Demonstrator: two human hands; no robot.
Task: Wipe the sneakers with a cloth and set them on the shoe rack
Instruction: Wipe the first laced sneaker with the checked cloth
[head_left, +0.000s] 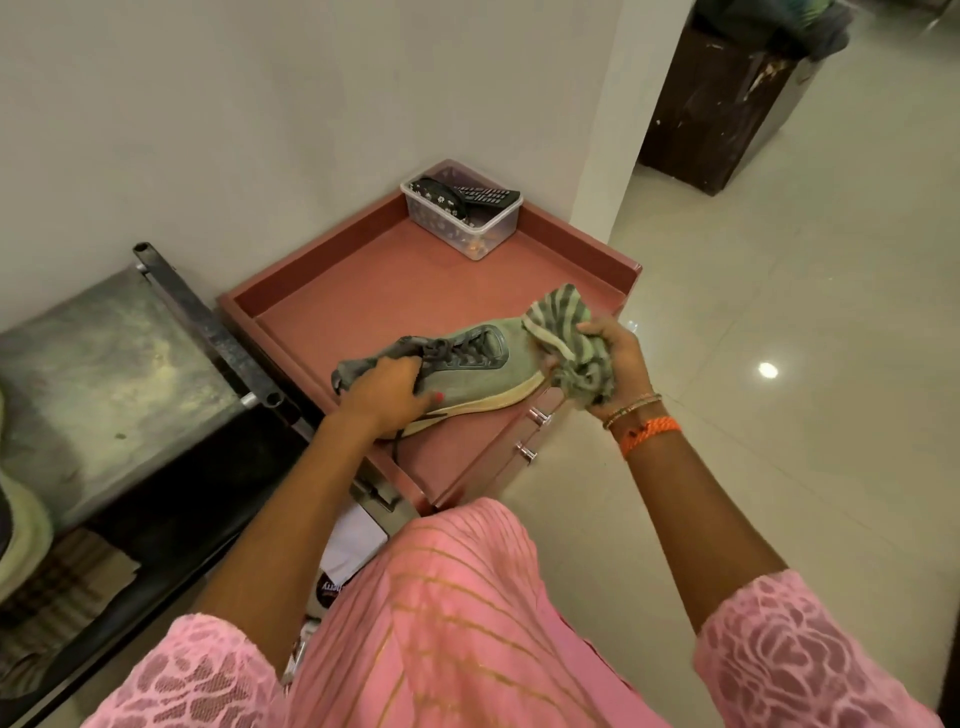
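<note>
— The sneaker?
— Grey-green, with dark laces and a pale sole. It lies on its side on the reddish worktop, toe to the right and over the front edge.
— And the cloth?
— Green-and-white striped, bunched up and pressed against the toe.
— A second sneaker?
— At the far left, cut off by the frame edge, on the metal rack.

Soft, dim indoor light fills the room, a ceiling lamp glares off the glossy floor tiles, and wide-angle distortion bends the edges.

likely a home: tiled floor, remote in a tub.
</note>
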